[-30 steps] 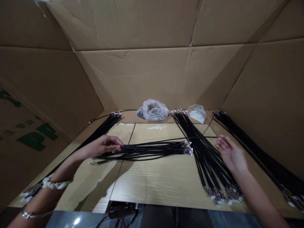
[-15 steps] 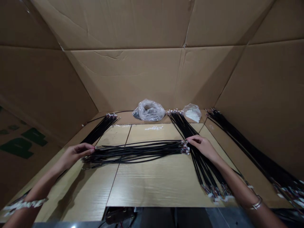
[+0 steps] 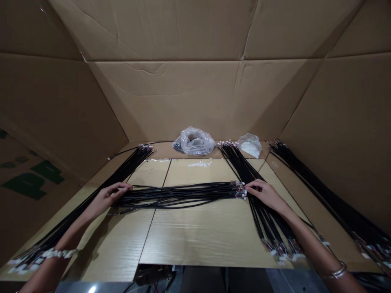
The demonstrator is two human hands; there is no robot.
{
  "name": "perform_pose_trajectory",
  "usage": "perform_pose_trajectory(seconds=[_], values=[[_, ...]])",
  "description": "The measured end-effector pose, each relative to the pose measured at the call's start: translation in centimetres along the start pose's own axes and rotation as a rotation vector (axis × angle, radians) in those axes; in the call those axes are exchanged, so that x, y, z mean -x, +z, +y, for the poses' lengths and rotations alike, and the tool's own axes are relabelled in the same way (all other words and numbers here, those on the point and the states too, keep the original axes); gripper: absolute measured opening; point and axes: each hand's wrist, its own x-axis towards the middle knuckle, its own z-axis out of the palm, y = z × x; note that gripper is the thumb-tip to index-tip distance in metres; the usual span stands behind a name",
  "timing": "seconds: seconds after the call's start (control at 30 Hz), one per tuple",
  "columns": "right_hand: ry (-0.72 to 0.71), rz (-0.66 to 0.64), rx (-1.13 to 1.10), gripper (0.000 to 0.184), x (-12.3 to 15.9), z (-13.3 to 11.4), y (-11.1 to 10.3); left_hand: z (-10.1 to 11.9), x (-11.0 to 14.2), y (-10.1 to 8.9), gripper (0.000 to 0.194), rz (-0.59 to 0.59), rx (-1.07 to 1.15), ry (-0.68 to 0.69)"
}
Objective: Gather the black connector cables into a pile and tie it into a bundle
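A bundle of black cables (image 3: 186, 194) lies crosswise in front of me, with small white connectors (image 3: 241, 190) at its right end. My left hand (image 3: 105, 200) pinches a cable at the bundle's left end; the hand partly covers that end. At the other end, the thumb and fingers of my right hand (image 3: 266, 196) close on a connector end, though the exact piece is hard to make out. Beneath my right wrist runs a second cable bundle (image 3: 233, 158), lying lengthwise. Another lengthwise bundle (image 3: 117, 173) passes beneath my left forearm.
Cardboard walls (image 3: 183, 97) enclose the wooden tabletop (image 3: 195, 240). Along the back stand a clear plastic bag holding a coil (image 3: 197, 141) and a small bag of white pieces (image 3: 250, 146). More black cables (image 3: 324, 195) lie along the right wall.
My left hand has moved slightly right and up along the bundle's left end. My right hand has shifted slightly down and right at the connectors. The view has shifted a little.
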Motion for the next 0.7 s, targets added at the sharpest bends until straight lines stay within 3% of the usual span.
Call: perform_pose_trajectory(seconds=[0.13, 0.27, 0.4, 0.57, 0.7], values=[[0.058, -0.019, 0.018, 0.031, 0.1, 0.0, 0.2, -0.3, 0.0, 0.0, 0.058, 0.049, 0.04, -0.034], [0.086, 0.05, 0.022, 0.033, 0.0, 0.2, -0.5, -1.6, -0.4, -0.3, 0.069, 0.139, 0.173, -0.092], [0.083, 0.133, 0.229, 0.029, -1.1, 1.1, -2.4, -2.4, -0.7, -0.6, 0.082, 0.275, 0.337, -0.149], [0.157, 0.049, 0.65, 0.018, -2.6, 2.5, -2.9, -3.0, -0.3, -0.7, 0.057, 0.438, 0.411, -0.121], [0.251, -0.019, 0.737, 0.018, -3.4, 2.8, -2.0, -3.5, 0.1, -0.2, 0.049, 0.482, 0.442, -0.17]])
